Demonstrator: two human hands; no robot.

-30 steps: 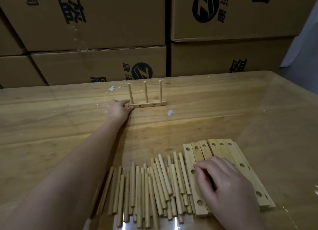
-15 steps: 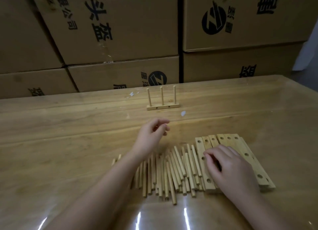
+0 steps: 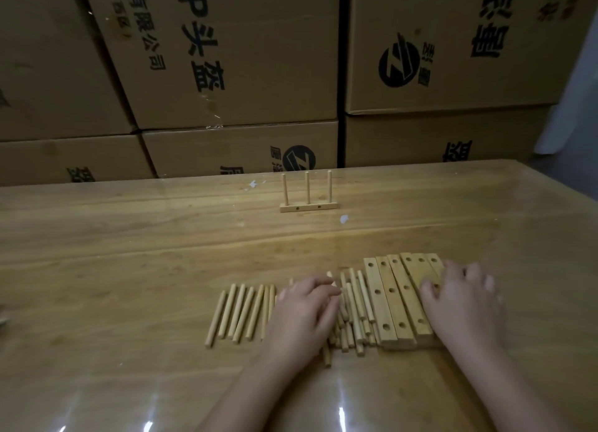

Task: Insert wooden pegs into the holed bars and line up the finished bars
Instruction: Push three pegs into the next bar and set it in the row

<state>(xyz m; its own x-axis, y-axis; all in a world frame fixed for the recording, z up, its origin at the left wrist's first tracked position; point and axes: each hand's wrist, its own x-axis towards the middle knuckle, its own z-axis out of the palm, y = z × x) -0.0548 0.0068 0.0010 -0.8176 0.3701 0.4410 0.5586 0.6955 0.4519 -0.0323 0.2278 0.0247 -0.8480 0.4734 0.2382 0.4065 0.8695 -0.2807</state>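
The finished bar (image 3: pixel 309 208) stands alone at the far middle of the wooden table (image 3: pixel 129 270). It is a short pale wood strip lying flat, with three round pegs upright in its top, evenly spaced, and two small dark holes in its near side face. It is well apart from both hands.

Near the front, the loose pegs (image 3: pixel 246 312) lie in a rough row with their lengths running near to far. They are thin, light-coloured round sticks, all much alike. Those on the left lie tidily side by side, while those on the right are heaped and overlapping.

Just to the right, touching that heap, the holed bars (image 3: pixel 393 302) lie flat and packed edge to edge. They are flat, pale, square-edged strips, and each one in clear view shows three round holes along its top face. Six far ends can be counted.

The left hand (image 3: pixel 304 315) rests palm down on the middle of the peg pile with its fingers bent. A peg end shows just past the knuckles, but I cannot tell whether the fingers hold a peg or only lie on the pile.

The right hand (image 3: pixel 462 302), somewhat blurred, lies over the rightmost bars. Its fingers are spread and fairly straight, the thumb rests on a bar top, and no finger is seen curling round anything.

Stacked cardboard boxes (image 3: pixel 226 59) with dark print fill the background behind the table. A white fleck (image 3: pixel 344 219) lies just near and to the right of the finished bar.
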